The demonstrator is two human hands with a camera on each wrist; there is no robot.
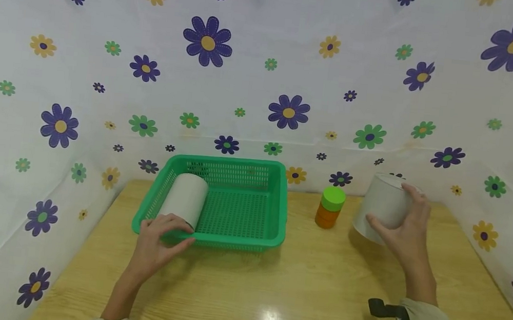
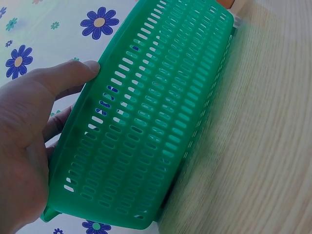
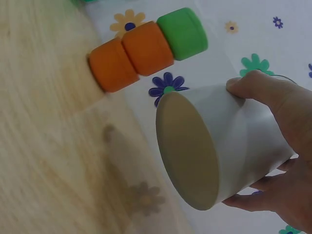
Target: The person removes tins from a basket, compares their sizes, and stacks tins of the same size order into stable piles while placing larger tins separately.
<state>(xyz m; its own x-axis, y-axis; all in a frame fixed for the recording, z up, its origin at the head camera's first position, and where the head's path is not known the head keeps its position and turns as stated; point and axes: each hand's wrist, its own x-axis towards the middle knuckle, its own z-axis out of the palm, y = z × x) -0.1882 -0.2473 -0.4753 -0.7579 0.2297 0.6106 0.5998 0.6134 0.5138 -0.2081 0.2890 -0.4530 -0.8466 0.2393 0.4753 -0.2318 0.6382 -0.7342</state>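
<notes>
A white cylinder (image 1: 384, 208) is in my right hand (image 1: 405, 226), thumb on the near side and fingers around its far side. It is tilted and held above the table, its shadow below. In the right wrist view its beige end (image 3: 187, 151) faces the camera; whether that end is hollow I cannot tell. My left hand (image 1: 155, 245) grips the near rim of a green slotted basket (image 1: 239, 241), with fingers inside the rim in the left wrist view. A second white cylinder (image 1: 185, 197) lies on its side in the basket's left part, close to the left fingers.
An orange jar with a green lid (image 1: 330, 207) stands between the basket and the right hand. The wooden table (image 1: 234, 297) ends at the back against a flower-printed white sheet (image 1: 244, 92), which also hangs at both sides.
</notes>
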